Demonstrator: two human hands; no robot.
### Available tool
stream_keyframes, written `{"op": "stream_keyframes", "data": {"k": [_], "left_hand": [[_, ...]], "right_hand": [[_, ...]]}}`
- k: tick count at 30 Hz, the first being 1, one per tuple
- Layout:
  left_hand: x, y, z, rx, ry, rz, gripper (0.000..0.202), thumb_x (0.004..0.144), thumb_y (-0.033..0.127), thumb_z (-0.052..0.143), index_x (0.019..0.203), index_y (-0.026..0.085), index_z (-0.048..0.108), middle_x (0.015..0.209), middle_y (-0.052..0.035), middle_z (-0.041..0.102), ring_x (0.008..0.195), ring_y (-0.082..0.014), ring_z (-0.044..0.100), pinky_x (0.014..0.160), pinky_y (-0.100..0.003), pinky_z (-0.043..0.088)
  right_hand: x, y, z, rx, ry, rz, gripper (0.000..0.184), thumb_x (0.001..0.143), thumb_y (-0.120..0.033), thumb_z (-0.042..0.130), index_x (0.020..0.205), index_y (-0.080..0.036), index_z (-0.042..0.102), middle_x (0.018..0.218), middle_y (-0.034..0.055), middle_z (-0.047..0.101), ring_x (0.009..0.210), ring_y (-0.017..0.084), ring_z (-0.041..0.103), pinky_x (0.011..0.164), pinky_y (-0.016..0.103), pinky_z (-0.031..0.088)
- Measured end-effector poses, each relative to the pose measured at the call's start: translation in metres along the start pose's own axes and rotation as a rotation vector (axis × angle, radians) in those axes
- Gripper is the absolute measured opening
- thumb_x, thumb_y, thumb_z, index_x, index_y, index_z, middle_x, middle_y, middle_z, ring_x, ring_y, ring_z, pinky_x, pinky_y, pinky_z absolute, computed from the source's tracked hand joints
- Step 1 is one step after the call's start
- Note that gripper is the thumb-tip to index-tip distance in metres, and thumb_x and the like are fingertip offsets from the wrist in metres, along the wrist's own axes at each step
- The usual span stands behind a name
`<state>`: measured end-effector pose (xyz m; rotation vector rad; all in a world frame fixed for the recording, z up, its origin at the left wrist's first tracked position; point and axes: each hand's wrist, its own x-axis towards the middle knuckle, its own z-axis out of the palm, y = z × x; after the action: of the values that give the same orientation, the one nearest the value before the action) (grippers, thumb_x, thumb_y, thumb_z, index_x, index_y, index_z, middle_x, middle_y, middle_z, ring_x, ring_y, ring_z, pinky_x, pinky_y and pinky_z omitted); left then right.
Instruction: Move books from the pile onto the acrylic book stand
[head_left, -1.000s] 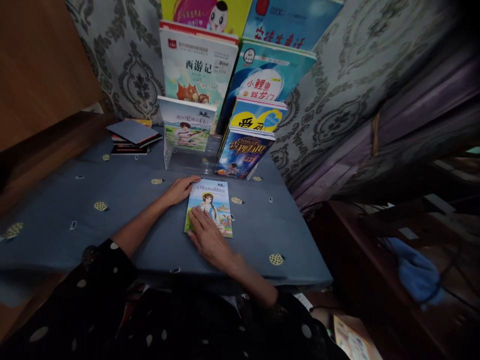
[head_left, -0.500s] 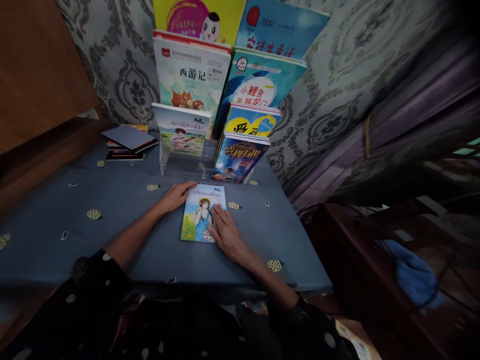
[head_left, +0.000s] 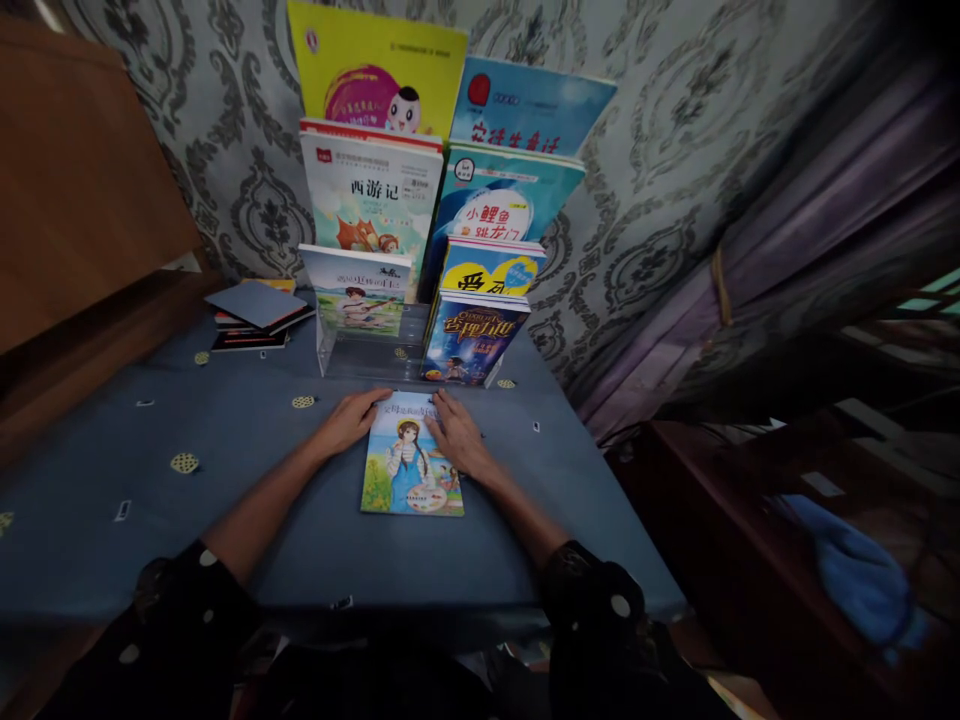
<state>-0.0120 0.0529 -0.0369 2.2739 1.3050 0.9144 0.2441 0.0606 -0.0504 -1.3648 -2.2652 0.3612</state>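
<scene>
A thin paperback book (head_left: 409, 465) lies flat on the patterned blue-grey tablecloth (head_left: 247, 430), its cover showing a braided figure in blue overalls. My left hand (head_left: 349, 422) rests at the book's upper left corner, fingers stretched along the edge. On the opposite side, my right hand (head_left: 459, 435) lies over the upper right corner, fingers extended and covering part of the title. Just beyond the book stands a clear stepped book rack (head_left: 367, 358) with several books on it, including a dark blue one (head_left: 474, 340) and a pale one (head_left: 360, 290) in front.
A small pile of books (head_left: 259, 308) sits at the back left of the table. Patterned wallpaper (head_left: 660, 120) rises behind the rack. To the right are a tied purple curtain (head_left: 675, 310), a dark red cabinet (head_left: 690, 500) and a blue cloth (head_left: 855, 570).
My right hand has slid from the middle right of the cover up to its upper right corner, uncovering more of the picture. My left hand stays at the book's left corner. The view has tilted upward.
</scene>
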Motion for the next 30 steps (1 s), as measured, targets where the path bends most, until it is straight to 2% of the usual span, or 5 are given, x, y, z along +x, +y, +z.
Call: {"op": "stream_keyframes", "data": {"k": [10,15,23,26,30], "left_hand": [[-0.003,0.003,0.001,0.126,-0.028,0.01,0.045,0.095,0.022,0.039,0.136,0.016,0.058,0.141,-0.0125,0.061,0.131,-0.0237,0.057,0.113,-0.043,0.043],[-0.002,0.011,0.003,0.269,-0.019,0.02,0.044,0.096,0.017,0.038,0.135,0.017,0.058,0.138,-0.0114,0.063,0.134,-0.0244,0.054,0.113,-0.045,0.042],[-0.002,0.037,-0.005,0.572,-0.012,-0.033,0.028,0.096,0.016,0.046,0.115,0.018,0.067,0.11,-0.0124,0.065,0.105,-0.028,0.058,0.092,-0.043,0.05],[-0.006,0.057,0.0,0.555,-0.059,0.062,0.025,0.097,0.016,0.045,0.105,0.018,0.069,0.104,-0.011,0.065,0.101,-0.0268,0.056,0.089,-0.041,0.049],[-0.018,0.095,0.022,0.349,-0.226,0.406,0.023,0.1,0.02,0.047,0.107,0.018,0.069,0.102,-0.0085,0.065,0.102,-0.0223,0.057,0.093,-0.036,0.047]], "right_hand": [[-0.004,-0.014,0.001,-0.103,0.014,0.026,0.054,0.101,-0.038,0.04,0.147,-0.009,0.046,0.157,0.0196,0.041,0.146,0.032,0.038,0.12,0.054,0.03],[-0.004,-0.021,-0.002,-0.164,0.0,0.062,0.053,0.102,-0.035,0.038,0.148,-0.009,0.045,0.158,0.0183,0.041,0.147,0.03,0.037,0.121,0.049,0.029],[-0.004,-0.026,-0.006,-0.188,-0.022,0.082,0.053,0.102,-0.034,0.038,0.148,-0.007,0.045,0.157,0.0198,0.04,0.146,0.03,0.037,0.121,0.046,0.028],[-0.003,-0.025,-0.008,-0.173,-0.019,0.077,0.051,0.102,-0.033,0.038,0.147,-0.009,0.047,0.157,0.019,0.042,0.145,0.03,0.039,0.119,0.047,0.03],[-0.001,-0.022,-0.012,-0.124,-0.022,0.071,0.047,0.102,-0.029,0.038,0.143,-0.01,0.05,0.153,0.0186,0.047,0.141,0.029,0.043,0.116,0.047,0.033]]}}
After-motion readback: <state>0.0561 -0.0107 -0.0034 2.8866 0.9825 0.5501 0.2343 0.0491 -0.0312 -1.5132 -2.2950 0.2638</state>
